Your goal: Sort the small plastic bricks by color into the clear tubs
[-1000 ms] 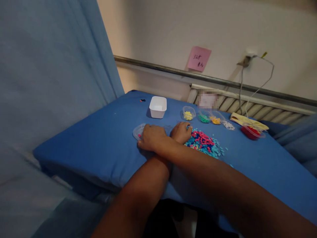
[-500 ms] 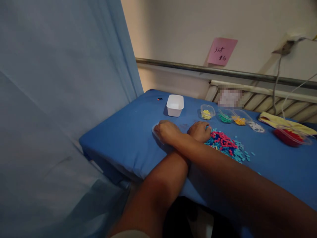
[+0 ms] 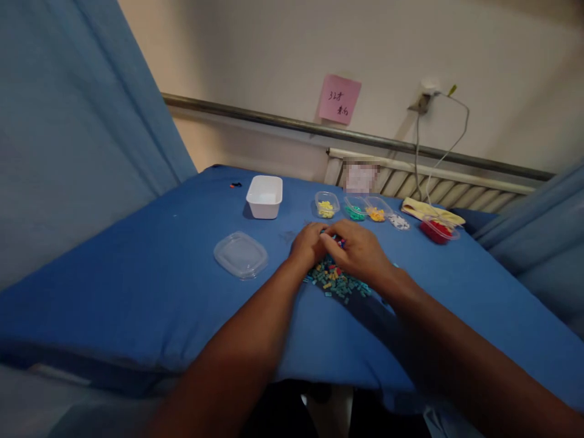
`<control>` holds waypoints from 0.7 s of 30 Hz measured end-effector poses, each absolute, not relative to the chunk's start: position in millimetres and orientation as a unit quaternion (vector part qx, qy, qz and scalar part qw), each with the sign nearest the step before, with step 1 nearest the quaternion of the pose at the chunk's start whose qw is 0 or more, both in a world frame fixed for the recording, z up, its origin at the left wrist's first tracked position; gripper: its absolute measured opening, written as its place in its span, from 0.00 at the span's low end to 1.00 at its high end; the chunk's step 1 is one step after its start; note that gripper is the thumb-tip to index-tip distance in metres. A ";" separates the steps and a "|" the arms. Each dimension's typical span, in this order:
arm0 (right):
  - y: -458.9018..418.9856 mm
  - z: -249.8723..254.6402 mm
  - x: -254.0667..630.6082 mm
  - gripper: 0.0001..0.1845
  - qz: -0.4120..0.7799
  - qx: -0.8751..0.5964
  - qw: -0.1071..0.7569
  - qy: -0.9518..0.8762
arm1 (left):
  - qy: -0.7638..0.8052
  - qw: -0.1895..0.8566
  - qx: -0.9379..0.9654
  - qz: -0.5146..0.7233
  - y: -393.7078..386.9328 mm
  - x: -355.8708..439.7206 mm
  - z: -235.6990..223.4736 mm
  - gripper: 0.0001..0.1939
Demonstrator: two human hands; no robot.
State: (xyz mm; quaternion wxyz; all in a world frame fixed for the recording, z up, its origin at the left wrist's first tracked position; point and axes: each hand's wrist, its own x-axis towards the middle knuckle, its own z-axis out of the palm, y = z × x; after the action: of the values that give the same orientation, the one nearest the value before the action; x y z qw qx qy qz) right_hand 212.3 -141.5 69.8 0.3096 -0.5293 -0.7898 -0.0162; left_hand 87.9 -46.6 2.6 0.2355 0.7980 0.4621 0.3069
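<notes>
A heap of small coloured beads (image 3: 336,281), mostly teal with pink and yellow ones, lies on the blue padded surface (image 3: 137,274). Both hands rest on its far side, touching each other. My left hand (image 3: 307,243) is curled with its knuckles up at the heap's left edge. My right hand (image 3: 360,250) lies over the heap, its fingers bent and pressed together towards the left hand. The fingertips of both hands are hidden. A clear shallow plastic container (image 3: 240,255) sits to the left of the hands, apart from them.
A white tub (image 3: 264,196) stands further back. A row of small clear cups holds yellow (image 3: 326,207), green (image 3: 354,212), orange (image 3: 376,214), white (image 3: 398,221) and red (image 3: 437,230) beads. A yellow cloth (image 3: 429,210) lies behind them, with a blue curtain (image 3: 68,134) on the left.
My right arm has uncrossed: the right hand left the clear container on the left and came back to the bead heap beside the left hand. The view swung to the right.
</notes>
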 end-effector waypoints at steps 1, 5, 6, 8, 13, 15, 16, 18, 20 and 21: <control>-145.3 65.7 235.5 0.15 -0.003 -0.531 0.302 -0.791 | 0.464 0.232 0.795 0.315 -46.0 87.5 2.2 0.17; -148.7 50.0 314.9 0.19 0.096 -0.555 0.233 -0.793 | 0.474 0.221 0.784 0.334 -45.7 86.4 -0.9 0.19; -144.9 46.6 333.1 0.20 0.084 -0.612 0.219 -0.756 | 0.473 0.222 0.785 0.333 -45.7 86.3 -1.5 0.19; -131.2 39.6 368.2 0.25 0.028 -0.734 0.212 -0.645 | 0.472 0.222 0.786 0.333 -45.7 86.3 -2.2 0.19; -80.6 15.9 430.8 0.39 0.009 -0.831 0.172 -0.530 | 0.481 0.226 0.778 0.336 -45.6 86.0 -1.0 0.19; -62.2 5.2 441.6 0.41 0.021 -0.845 0.156 -0.510 | 0.484 0.225 0.776 0.336 -45.3 85.6 -0.5 0.18; -54.4 0.5 444.9 0.43 0.024 -0.851 0.152 -0.502 | 0.483 0.224 0.777 0.336 -45.1 85.3 -0.5 0.18; -42.1 -6.6 449.0 0.44 0.024 -0.863 0.147 -0.483 | 0.477 0.223 0.780 0.338 -44.3 84.8 -0.8 0.18; -36.0 -10.5 451.9 0.44 0.020 -0.871 0.146 -0.468 | 0.471 0.222 0.784 0.340 -43.4 84.3 -1.3 0.17; -35.9 -11.4 453.2 0.44 0.018 -0.873 0.146 -0.465 | 0.469 0.222 0.785 0.340 -43.0 84.2 -1.6 0.17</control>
State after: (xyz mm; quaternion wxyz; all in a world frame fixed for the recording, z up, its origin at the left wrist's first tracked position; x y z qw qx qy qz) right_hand 453.2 -35.9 -11.4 0.1458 -0.8728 -0.4655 0.0181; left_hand 84.2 -43.0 -1.6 0.2219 0.7846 0.4689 0.3395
